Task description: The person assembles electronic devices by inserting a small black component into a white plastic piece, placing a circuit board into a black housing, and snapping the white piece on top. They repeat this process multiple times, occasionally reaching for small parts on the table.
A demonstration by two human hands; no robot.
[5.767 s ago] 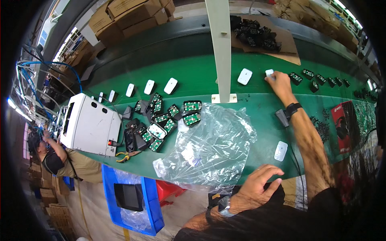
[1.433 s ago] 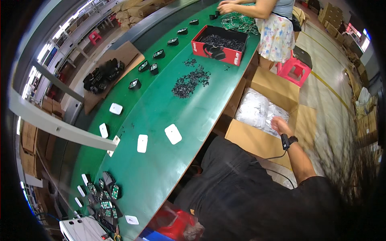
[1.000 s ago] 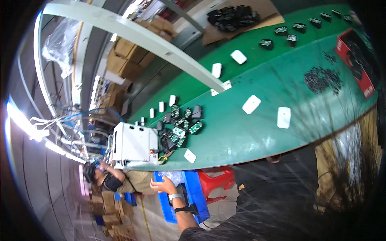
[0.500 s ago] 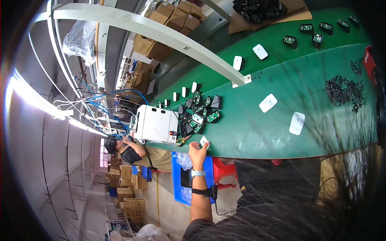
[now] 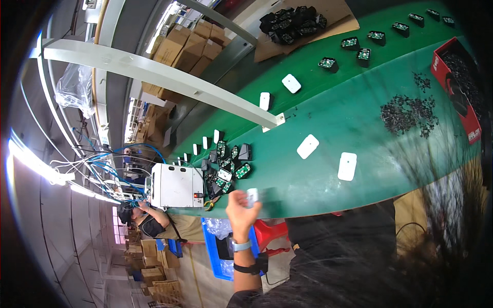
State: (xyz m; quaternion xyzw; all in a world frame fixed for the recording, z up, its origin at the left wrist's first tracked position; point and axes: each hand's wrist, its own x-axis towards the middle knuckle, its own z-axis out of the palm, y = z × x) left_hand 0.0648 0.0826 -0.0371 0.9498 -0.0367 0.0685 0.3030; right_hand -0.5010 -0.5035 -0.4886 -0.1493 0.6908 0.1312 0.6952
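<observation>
My left hand [image 5: 241, 211], with a light band on its wrist, is raised over the near edge of the green table. Its fingers are closed on a small white plastic cover [image 5: 252, 196], slightly blurred. Beyond it and to the left lies a cluster of black housings with green circuit boards [image 5: 224, 174]. Two similar white covers lie flat to the right, one white cover [image 5: 308, 147] farther off and another white cover [image 5: 347, 167] nearer. Yellow-handled pliers [image 5: 209, 205] rest beside the cluster. My right hand is not in view.
A white machine [image 5: 177, 186] stands on the left, with a person [image 5: 154, 220] behind it. A red box [image 5: 457, 92] of small black parts and a black pile [image 5: 408, 114] are at right. A metal post [image 5: 154, 72] crosses above. Below the table edge is a blue crate [image 5: 218, 274].
The view has turned right, so the scene sits farther left and lower, and the red box shows more. My left hand still holds the white cover, now a little right of the pliers.
</observation>
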